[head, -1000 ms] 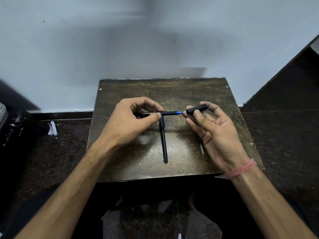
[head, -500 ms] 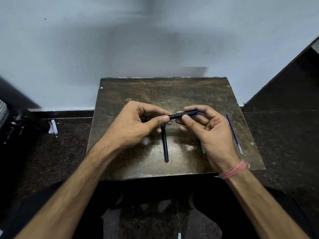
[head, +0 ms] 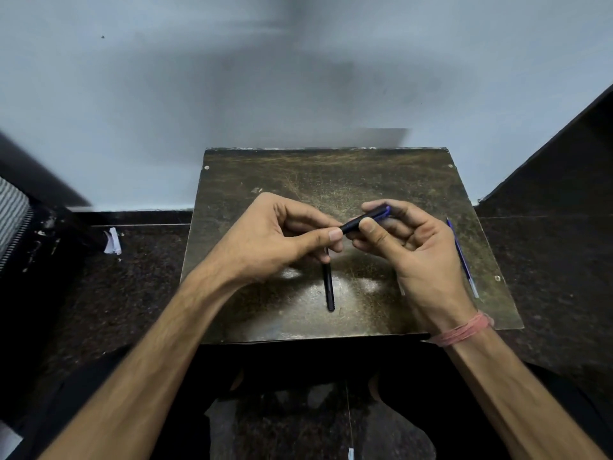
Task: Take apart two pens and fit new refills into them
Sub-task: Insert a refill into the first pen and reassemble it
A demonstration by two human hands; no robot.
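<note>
Above the second pen lying on the board, we are pinching the pen barrel with the left hand while the right hand is gripping its other end; we are best keeping both halves coaxial. A refill is lying right of it.

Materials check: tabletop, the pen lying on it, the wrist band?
Tabletop: looks like worn metal sheet or laminate, brownish, scratched, with a dull glare near the front and rivets at the corners. Pen: likely matte black plastic, no shine. Wrist band: twisted pinkish-red thread, its strands visible.
</note>
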